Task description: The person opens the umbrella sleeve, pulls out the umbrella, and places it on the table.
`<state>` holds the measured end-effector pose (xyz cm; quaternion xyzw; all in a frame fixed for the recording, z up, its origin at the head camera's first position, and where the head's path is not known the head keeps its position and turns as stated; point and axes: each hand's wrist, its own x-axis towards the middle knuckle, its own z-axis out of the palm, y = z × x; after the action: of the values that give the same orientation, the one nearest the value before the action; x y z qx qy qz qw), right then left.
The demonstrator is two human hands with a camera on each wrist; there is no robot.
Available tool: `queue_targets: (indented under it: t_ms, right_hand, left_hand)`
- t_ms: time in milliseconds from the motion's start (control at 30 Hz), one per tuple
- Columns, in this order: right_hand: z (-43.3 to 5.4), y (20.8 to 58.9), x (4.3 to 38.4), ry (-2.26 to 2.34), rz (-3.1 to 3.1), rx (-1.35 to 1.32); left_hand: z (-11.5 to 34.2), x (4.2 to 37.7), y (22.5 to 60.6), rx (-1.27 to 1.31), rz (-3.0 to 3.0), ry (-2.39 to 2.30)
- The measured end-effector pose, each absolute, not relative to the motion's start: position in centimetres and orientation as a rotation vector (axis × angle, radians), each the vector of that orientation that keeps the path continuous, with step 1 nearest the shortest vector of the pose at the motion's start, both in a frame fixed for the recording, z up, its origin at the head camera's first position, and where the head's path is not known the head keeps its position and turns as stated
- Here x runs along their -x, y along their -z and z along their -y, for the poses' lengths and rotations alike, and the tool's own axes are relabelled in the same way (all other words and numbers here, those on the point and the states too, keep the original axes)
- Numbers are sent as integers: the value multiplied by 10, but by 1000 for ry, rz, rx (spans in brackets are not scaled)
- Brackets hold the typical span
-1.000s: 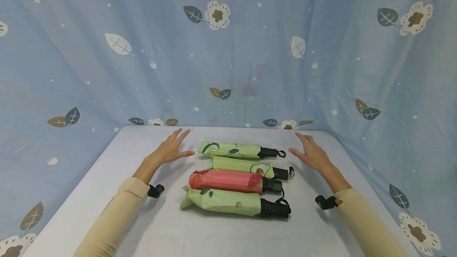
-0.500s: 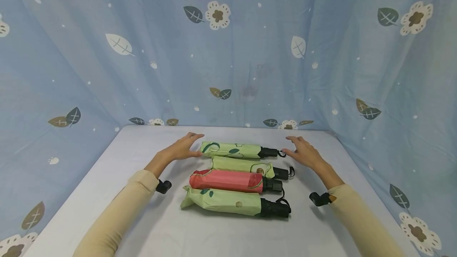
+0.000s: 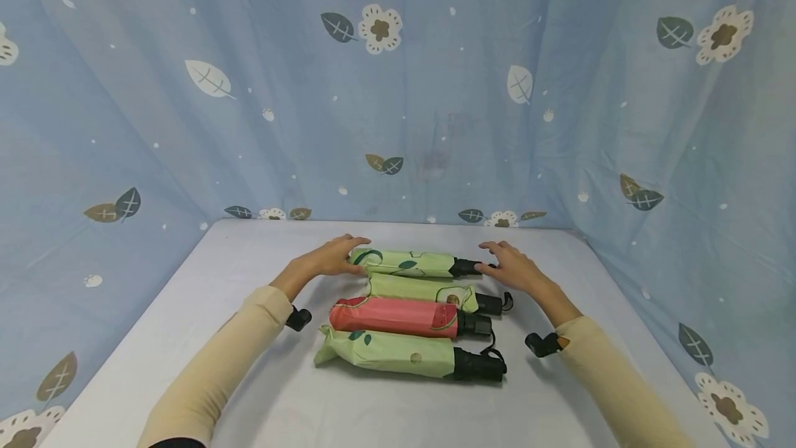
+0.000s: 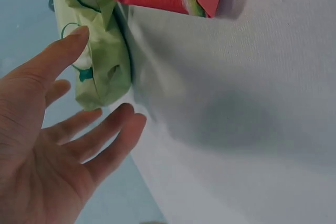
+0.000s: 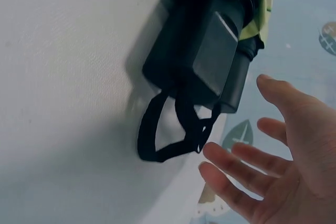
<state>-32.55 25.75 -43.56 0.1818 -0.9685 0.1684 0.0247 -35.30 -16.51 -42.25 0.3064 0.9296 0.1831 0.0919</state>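
Note:
Several folded umbrellas lie side by side on the white table. Farthest back is a light green umbrella [image 3: 407,264] with a black handle [image 3: 465,267]. My left hand [image 3: 332,258] is at its cloth end, thumb and fingers spread to either side; whether they touch it I cannot tell. At the handle end my right hand [image 3: 513,269] hovers with fingers apart, and in the right wrist view it stands clear of the black handles, fingertips near a wrist strap [image 5: 149,135]. Nearer are a second green umbrella [image 3: 413,288], a red watermelon-patterned umbrella [image 3: 392,315] and another green umbrella [image 3: 398,353].
A blue curtain [image 3: 423,88] with leaves and flowers hangs behind and along both sides of the table [image 3: 398,410]. Black wrist-worn devices [image 3: 298,319] sit at both cuffs. The umbrellas lie close together, their handles all pointing right.
My left hand has moved right to the far umbrella's cloth end. My right hand has moved left toward its handle. The umbrellas have stayed in place.

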Motion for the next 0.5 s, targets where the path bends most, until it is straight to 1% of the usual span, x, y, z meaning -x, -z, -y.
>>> queue_targets:
  t_ms: [500]
  right_hand:
    - [-234,439,331,-508,3100,-733]
  left_hand:
    - [149,362,419,-945,-2714,-409]
